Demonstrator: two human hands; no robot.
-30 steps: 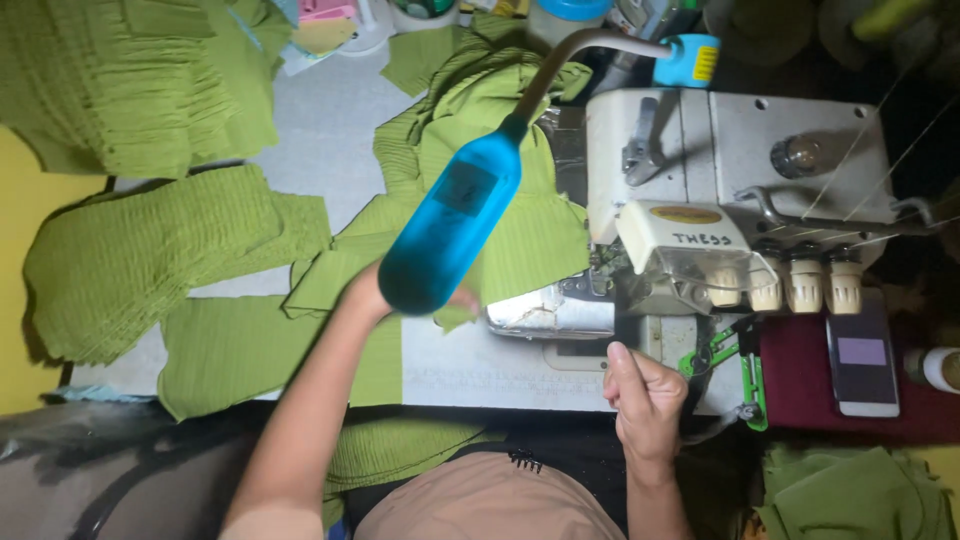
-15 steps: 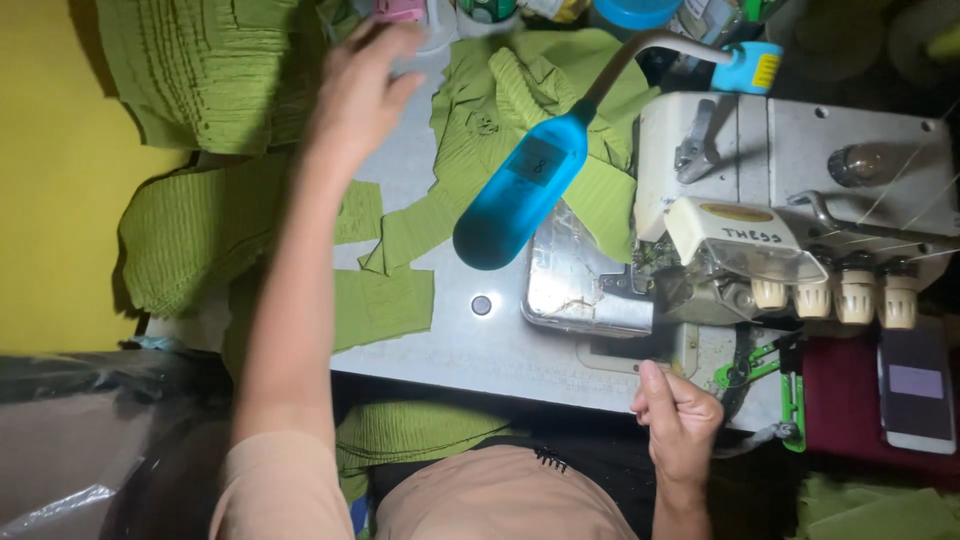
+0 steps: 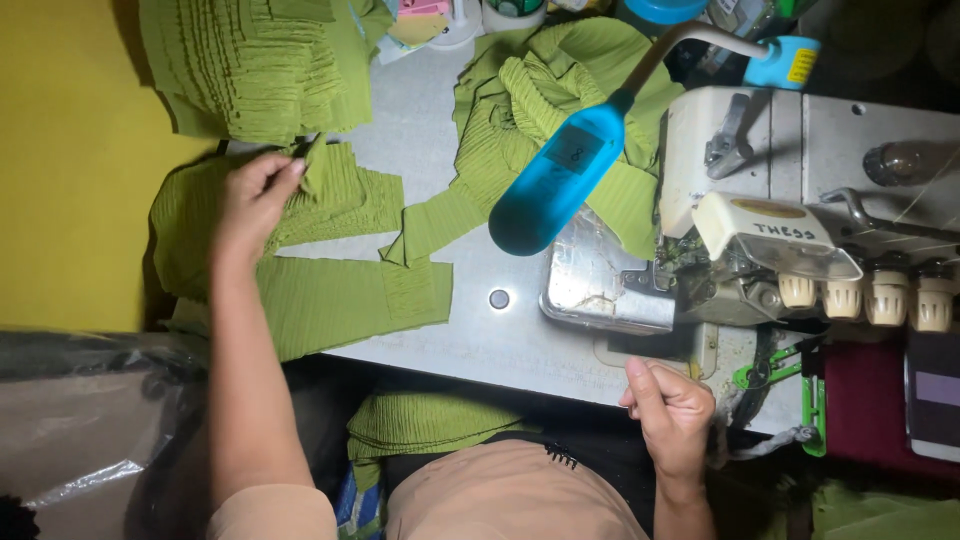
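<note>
Left hand: fingertips pinched on one green pleated fabric piece atop a stack. Right hand: loosely curled, empty, at the table edge below the sewing machine.

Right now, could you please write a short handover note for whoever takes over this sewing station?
Left hand: pinching the edge of a green pleated fabric piece on the stack at the table's left.
Right hand: at the table's near edge below the overlock machine, holding no fabric that I can see.
Things: more green pieces lie flat on the table; a bunched heap sits behind the blue lamp; a further pile rests at top left.
Done: nothing lies on the metal plate.
Left: the pinched piece is not yet at the machine.
</note>
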